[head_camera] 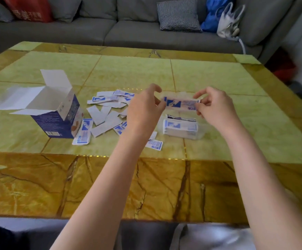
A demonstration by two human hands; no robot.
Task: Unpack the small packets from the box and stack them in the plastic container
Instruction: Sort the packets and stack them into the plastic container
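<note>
A blue and white box [54,114] stands open on the table's left, flaps up. Several small white-and-blue packets [108,112] lie scattered beside it. A clear plastic container [201,131] sits right of centre with a stack of packets [180,127] inside. Above it, one packet [181,103] is held level between both hands. My left hand [144,107] pinches its left end, and my right hand [213,105] pinches its right end.
The table [146,186] has a green marble centre and brown border. A grey sofa [128,31] runs behind it with a checked cushion [179,15], a red bag [29,9] and blue and white bags [224,17].
</note>
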